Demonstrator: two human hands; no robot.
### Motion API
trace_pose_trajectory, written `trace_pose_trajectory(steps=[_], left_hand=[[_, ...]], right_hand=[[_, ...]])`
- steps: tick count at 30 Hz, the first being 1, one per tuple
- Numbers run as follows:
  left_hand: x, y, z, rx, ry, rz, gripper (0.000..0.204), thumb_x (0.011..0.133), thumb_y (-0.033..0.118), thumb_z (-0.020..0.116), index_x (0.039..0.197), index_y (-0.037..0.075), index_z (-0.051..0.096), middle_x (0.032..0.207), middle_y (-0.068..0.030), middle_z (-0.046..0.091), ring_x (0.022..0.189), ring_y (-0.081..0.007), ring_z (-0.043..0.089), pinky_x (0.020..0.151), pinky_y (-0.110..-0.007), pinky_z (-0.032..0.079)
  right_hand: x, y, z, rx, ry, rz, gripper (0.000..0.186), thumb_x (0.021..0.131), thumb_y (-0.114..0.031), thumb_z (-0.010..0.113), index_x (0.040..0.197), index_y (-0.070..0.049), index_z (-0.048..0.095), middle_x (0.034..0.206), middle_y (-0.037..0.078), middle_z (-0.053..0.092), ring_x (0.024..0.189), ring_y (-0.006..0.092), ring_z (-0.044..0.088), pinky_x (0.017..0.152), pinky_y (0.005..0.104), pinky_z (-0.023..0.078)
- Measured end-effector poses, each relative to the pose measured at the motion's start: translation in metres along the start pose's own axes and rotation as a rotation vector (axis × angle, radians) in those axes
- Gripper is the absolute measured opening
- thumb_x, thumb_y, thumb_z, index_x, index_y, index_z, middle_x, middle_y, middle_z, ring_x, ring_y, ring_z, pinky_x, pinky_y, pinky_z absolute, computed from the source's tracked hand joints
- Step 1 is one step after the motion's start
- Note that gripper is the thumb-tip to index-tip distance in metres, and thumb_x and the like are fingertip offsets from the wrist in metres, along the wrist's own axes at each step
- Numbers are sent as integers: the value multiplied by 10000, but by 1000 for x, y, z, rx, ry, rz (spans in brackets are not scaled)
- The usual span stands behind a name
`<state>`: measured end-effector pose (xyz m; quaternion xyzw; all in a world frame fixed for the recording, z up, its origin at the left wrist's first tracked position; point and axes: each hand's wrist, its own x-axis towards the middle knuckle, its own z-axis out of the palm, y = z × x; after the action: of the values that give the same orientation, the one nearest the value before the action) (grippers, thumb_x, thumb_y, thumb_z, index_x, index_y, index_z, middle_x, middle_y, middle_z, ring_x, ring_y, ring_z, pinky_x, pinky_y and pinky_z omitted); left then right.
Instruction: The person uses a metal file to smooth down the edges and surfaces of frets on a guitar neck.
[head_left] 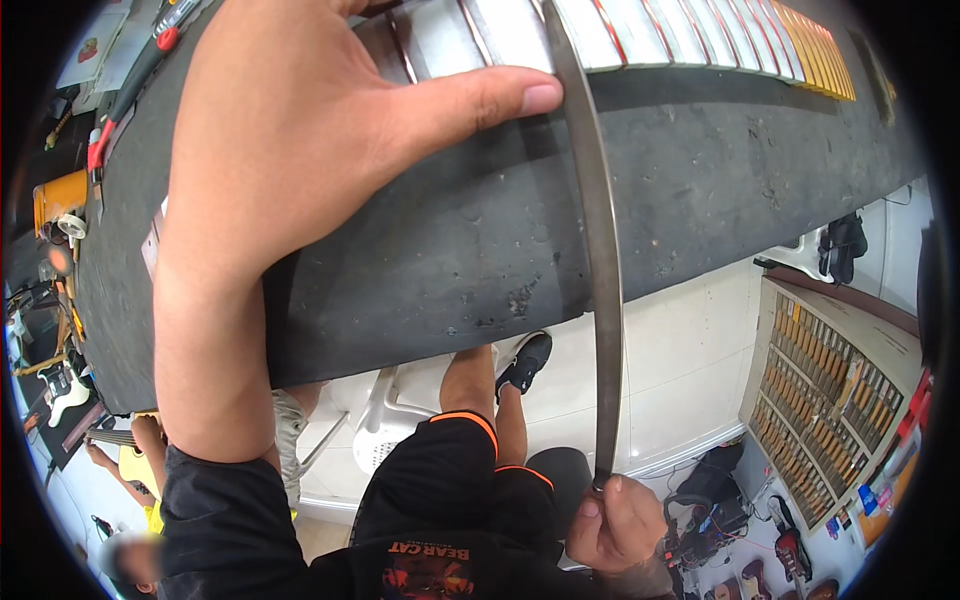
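A long dark metal file (598,230) runs from the top edge down toward my body. My right hand (615,525) has its fingers closed around the near end, below the dark workbench edge. Up top, my left hand (290,130) lies over the bench with its thumb stretched out, the tip touching the side of the file. Its other fingers are mostly cut off by the frame. Beyond the thumb, a guitar neck (685,35) lies across the bench, silver and gold strips showing between its frets. The file crosses over it.
The dark workbench (720,160) has a worn surface. A red-handled tool (97,150) lies at its left end. At the right stands a rack (830,400) with rows of small orange and grey pieces. A white stool (385,425) is below. Another person holds an acoustic guitar (135,468) at far left.
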<state>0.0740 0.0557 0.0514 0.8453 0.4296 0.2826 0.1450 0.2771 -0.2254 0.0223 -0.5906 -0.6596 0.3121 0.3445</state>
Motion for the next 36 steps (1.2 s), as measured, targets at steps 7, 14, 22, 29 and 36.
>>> trace_pose_trajectory(steps=[7, 14, 22, 29, 36], left_hand=[[3, 2, -4, 4, -41, -55, 599, 663, 280, 922, 1063, -98, 687, 866, -153, 682, 701, -154, 632, 576, -258, 468], [5, 0, -8, 28, -41, -7, 604, 655, 290, 924, 1055, -97, 690, 846, -159, 679, 691, -160, 633, 565, -260, 465], [2, 0, 3, 0, 10, -10, 585, 657, 258, 926, 1056, -99, 689, 859, -152, 685, 703, -157, 641, 592, -258, 481], [-1, -6, 8, -37, 25, 3, 596, 652, 264, 932, 1058, -97, 689, 879, -166, 691, 745, -172, 666, 629, -262, 506], [1, -1, 3, 34, 3, -25, 596, 661, 290, 923, 1048, -97, 689, 876, -158, 688, 740, -176, 651, 619, -268, 492]], right_hand=[[56, -6, 0, -31, 20, 13, 565, 701, 71, 631, 1263, 31, 602, 714, 117, 619, 543, 212, 582, 515, 290, 508], [111, -15, 8, -13, 75, -29, 509, 773, 108, 541, 1281, 95, 571, 653, 118, 597, 550, 164, 575, 540, 264, 476], [11, -1, 1, 19, 83, 34, 524, 693, 72, 630, 1215, 21, 637, 697, 125, 629, 523, 223, 585, 519, 307, 519], [22, -8, -9, -78, -49, 1, 554, 773, 63, 539, 1326, 78, 506, 664, 138, 608, 532, 214, 575, 502, 306, 483], [121, -11, 6, 52, 98, -35, 542, 747, 110, 573, 1287, 75, 582, 661, 123, 621, 513, 144, 573, 513, 214, 472]])
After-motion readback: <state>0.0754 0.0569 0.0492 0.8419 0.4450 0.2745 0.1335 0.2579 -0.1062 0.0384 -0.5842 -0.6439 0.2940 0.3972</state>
